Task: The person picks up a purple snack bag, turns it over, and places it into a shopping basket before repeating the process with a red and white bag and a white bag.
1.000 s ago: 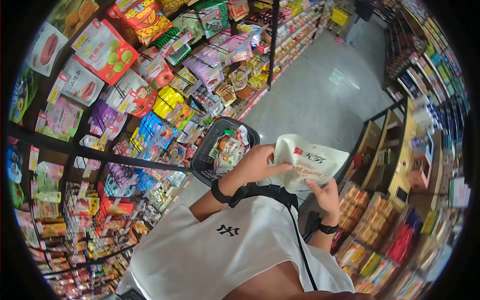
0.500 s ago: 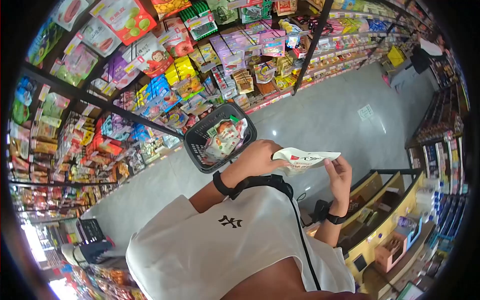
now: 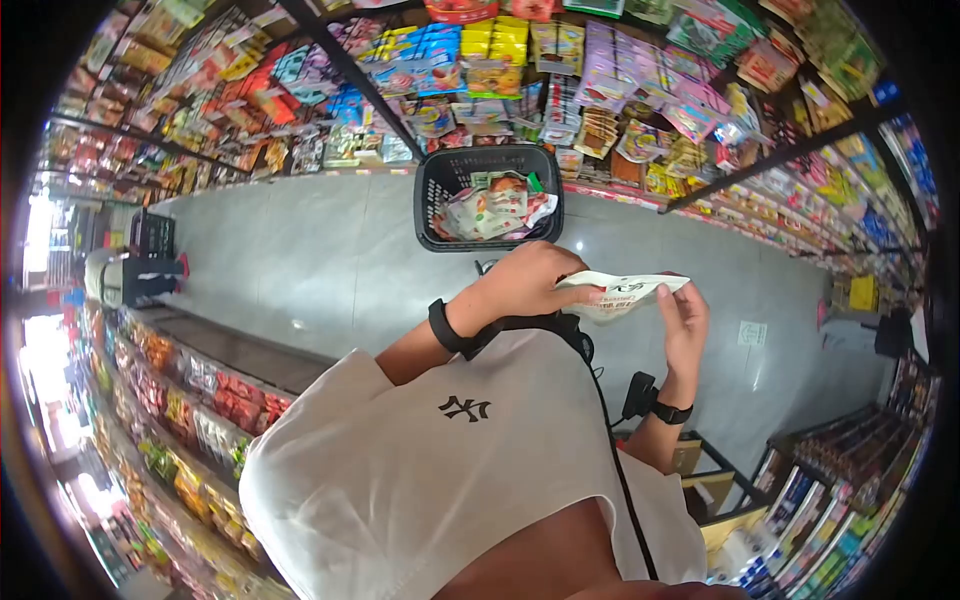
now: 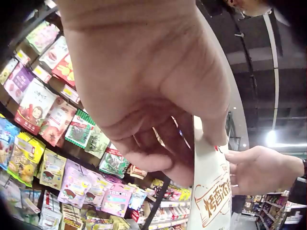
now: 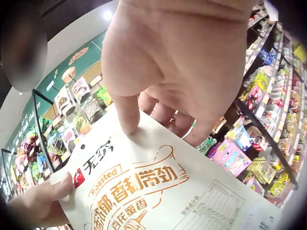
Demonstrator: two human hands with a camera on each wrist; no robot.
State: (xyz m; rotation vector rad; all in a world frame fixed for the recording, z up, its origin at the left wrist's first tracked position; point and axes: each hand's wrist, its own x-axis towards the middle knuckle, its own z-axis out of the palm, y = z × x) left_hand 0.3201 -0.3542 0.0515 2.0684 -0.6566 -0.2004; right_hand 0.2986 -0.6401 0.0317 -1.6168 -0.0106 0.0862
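A cream snack pouch [image 3: 622,292] with brown and black print is held out in front of the chest, seen nearly edge-on in the head view. My left hand [image 3: 520,285] pinches its left end, thumb over the printed face and fingers behind. At the other end, my right hand [image 3: 686,335] pinches the pouch, its thumb [image 5: 127,117] flat on the front in the right wrist view. That view shows the word "Roasted" and a small printed table. Just beyond the left hand is a black shopping basket [image 3: 437,242] containing several packs [image 3: 500,205].
Shelves of hanging snack bags [image 3: 495,60] line the far side of the aisle. Grey floor [image 3: 300,240] runs to left and right. A person [image 3: 125,275] stands at far left. Low bins of packs [image 3: 200,410] lie behind on the left, and more shelving [image 3: 840,470] on the right.
The head view has swung left, bringing the basket and snack shelves straight ahead. The pouch has tipped from face-on to nearly edge-on, and the right hand has moved up to its right end.
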